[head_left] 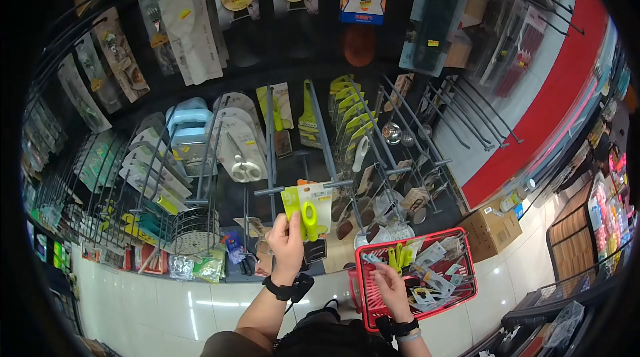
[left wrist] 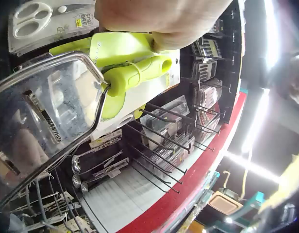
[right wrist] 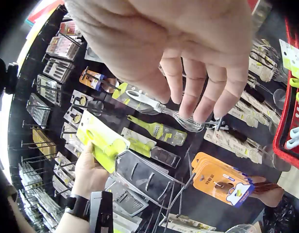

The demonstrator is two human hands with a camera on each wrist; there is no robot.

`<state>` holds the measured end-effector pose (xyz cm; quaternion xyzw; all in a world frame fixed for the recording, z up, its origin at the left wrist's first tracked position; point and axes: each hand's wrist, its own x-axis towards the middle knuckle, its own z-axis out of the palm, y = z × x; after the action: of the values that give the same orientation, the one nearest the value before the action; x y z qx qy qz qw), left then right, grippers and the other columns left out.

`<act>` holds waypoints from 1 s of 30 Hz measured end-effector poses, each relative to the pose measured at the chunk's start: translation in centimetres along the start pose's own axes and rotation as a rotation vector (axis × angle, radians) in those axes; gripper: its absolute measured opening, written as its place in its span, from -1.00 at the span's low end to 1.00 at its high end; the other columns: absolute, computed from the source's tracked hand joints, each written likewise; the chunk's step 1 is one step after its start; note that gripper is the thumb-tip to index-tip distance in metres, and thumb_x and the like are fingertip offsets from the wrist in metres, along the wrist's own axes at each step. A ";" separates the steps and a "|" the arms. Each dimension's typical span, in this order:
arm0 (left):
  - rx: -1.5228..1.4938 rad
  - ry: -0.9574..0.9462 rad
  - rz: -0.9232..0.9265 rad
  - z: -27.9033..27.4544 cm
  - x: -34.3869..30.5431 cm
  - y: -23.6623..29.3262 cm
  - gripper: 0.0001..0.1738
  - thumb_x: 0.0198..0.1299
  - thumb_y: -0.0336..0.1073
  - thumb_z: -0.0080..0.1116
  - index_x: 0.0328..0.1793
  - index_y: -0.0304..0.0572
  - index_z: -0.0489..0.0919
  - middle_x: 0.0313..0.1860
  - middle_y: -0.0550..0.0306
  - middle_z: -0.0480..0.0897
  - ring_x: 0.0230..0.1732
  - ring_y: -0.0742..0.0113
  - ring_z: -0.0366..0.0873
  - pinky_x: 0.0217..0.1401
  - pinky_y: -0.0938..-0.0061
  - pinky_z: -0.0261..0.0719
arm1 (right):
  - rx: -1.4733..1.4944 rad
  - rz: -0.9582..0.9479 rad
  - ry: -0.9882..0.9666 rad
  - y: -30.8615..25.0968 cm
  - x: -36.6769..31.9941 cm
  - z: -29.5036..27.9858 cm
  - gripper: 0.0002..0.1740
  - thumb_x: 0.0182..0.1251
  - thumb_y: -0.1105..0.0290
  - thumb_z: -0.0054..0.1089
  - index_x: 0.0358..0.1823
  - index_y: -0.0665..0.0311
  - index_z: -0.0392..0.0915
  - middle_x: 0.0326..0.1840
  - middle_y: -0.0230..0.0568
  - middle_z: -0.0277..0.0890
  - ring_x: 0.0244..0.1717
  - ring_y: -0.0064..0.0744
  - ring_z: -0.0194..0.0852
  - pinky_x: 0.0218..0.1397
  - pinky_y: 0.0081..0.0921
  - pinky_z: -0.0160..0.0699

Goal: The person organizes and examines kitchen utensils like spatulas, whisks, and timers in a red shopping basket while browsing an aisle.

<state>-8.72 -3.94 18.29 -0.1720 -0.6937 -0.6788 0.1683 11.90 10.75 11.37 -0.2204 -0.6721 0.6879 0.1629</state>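
Observation:
My left hand (head_left: pixel 285 244) pinches the edge of a green-and-white card that carries a green-handled grater (head_left: pixel 309 220). In the left wrist view the grater's green handle (left wrist: pixel 135 75) runs into a metal-framed plate (left wrist: pixel 45 109), and the thumb and fingers are at the card's edge. Slots show on the dark plate in the right wrist view. My right hand (head_left: pixel 393 290) hovers over the red basket (head_left: pixel 472 270), fingers loosely bent with nothing between them; it looms close in the right wrist view (right wrist: pixel 178 53). Packaged utensils and green handles (head_left: pixel 398 257) lie in the basket.
Metal display hooks (head_left: pixel 303 188) jut out from the dark rack toward me. Carded scissors (head_left: pixel 247 169), a whisk (right wrist: pixel 186 121) and orange-carded tools (right wrist: pixel 220 177) hang around. A cardboard box (head_left: pixel 492 232) stands on the tiled floor beyond the basket.

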 end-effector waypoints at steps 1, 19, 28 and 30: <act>-0.001 0.005 0.001 -0.5 -0.2 0.2 -0.66 0.28 -0.38 0.07 -0.56 -0.29 0.32 -0.76 0.31 0.26 -0.67 0.64 0.12 -0.65 0.58 0.07 | -0.006 0.019 -0.004 0.2 0.0 0.0 -0.66 0.38 0.48 -0.01 0.16 0.36 0.35 -0.11 -0.22 0.54 -0.06 -0.52 0.49 0.08 -0.56 0.43; 0.057 0.198 -0.031 -1.8 2.3 0.8 -0.71 0.32 -0.34 0.04 -0.46 -0.37 0.44 -0.68 0.38 0.41 -0.60 0.71 0.17 -0.61 0.61 0.13 | -0.054 0.032 -0.119 2.7 -0.5 -3.5 -0.66 0.34 0.52 0.03 0.14 0.26 0.41 -0.17 -0.29 0.57 -0.16 -0.60 0.51 -0.14 -0.68 0.46; 0.206 0.116 -0.011 0.5 13.6 -9.9 -0.70 0.29 -0.22 0.07 -0.10 -0.37 0.57 -0.28 0.16 0.62 -0.27 0.48 0.48 -0.22 0.55 0.42 | -0.016 0.078 0.062 3.9 -2.1 -8.3 -0.70 0.31 0.54 0.05 0.08 0.34 0.45 -0.20 -0.20 0.60 -0.17 -0.52 0.56 -0.04 -0.61 0.50; 0.173 0.105 -0.041 1.4 16.1 -10.2 -0.69 0.28 -0.19 0.07 -0.12 -0.34 0.58 -0.25 0.17 0.60 -0.23 0.45 0.47 -0.19 0.50 0.41 | -0.052 0.087 0.092 4.3 -2.5 -9.3 -0.70 0.31 0.53 0.05 0.07 0.35 0.45 -0.20 -0.20 0.60 -0.17 -0.52 0.56 -0.05 -0.61 0.50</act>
<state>-27.70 -2.55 16.70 -0.1068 -0.7431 -0.6279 0.2050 19.20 17.21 7.29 -0.2850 -0.6712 0.6658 0.1580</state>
